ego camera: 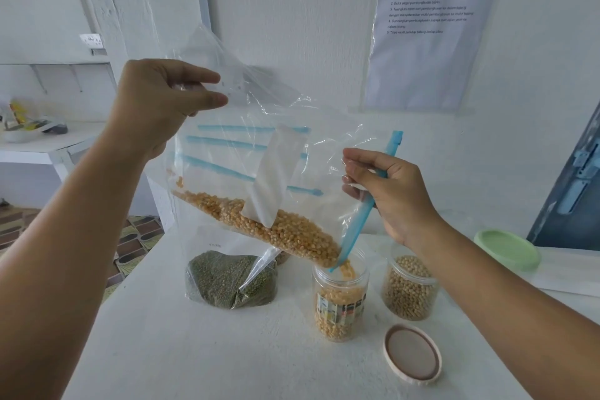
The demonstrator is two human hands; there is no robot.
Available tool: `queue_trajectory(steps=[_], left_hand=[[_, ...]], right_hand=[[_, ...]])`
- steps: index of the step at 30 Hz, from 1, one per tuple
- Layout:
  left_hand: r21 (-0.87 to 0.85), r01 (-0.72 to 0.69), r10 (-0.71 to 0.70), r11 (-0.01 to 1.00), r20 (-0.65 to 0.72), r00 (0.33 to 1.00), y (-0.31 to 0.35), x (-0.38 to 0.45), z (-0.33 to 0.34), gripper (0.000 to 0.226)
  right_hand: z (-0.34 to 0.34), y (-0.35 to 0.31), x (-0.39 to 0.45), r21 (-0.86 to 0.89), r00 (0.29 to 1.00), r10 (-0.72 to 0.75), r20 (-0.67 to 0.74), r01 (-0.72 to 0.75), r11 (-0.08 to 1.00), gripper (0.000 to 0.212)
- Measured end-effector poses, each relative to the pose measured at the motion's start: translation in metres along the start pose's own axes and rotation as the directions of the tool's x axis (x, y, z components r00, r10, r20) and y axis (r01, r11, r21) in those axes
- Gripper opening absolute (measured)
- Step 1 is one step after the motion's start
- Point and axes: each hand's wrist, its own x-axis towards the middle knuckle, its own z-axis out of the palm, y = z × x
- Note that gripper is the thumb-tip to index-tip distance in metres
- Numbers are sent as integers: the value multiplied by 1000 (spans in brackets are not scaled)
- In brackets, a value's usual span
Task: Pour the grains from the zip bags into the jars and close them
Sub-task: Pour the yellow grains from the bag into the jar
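Note:
A clear zip bag (246,172) with blue stripes and a blue zip strip hangs tilted over an open jar (340,302). My left hand (162,101) pinches the bag's upper corner. My right hand (386,191) grips the blue zip edge near the mouth. Yellow corn kernels (285,234) lie along the low side and spill from the bag's corner into the jar, which is partly filled. A second open jar (409,289) to its right holds pale beans. A zip bag of green beans (227,279) lies on the table behind the tilted bag.
A beige lid (413,355) lies upside down on the white table (194,351) in front of the jars. A green lid (507,249) rests at the right. A printed sheet (428,26) hangs on the wall. A white shelf (39,146) stands to the left.

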Motion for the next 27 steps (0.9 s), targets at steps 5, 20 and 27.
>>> queue_trajectory(steps=[5, 20, 27], left_hand=[[2, -17, 17, 1000, 7, 1000, 2, 1, 0, 29], [-5, -9, 9, 1000, 5, 1000, 5, 1, -1, 26], [-16, -3, 3, 1000, -3, 1000, 10, 3, 0, 26]], right_hand=[[0, 0, 1, 10, 1000, 0, -3, 0, 1000, 23], [-1, 2, 1, 12, 1000, -5, -8, 5, 1000, 22], [-2, 2, 3, 2, 1000, -13, -14, 13, 1000, 22]])
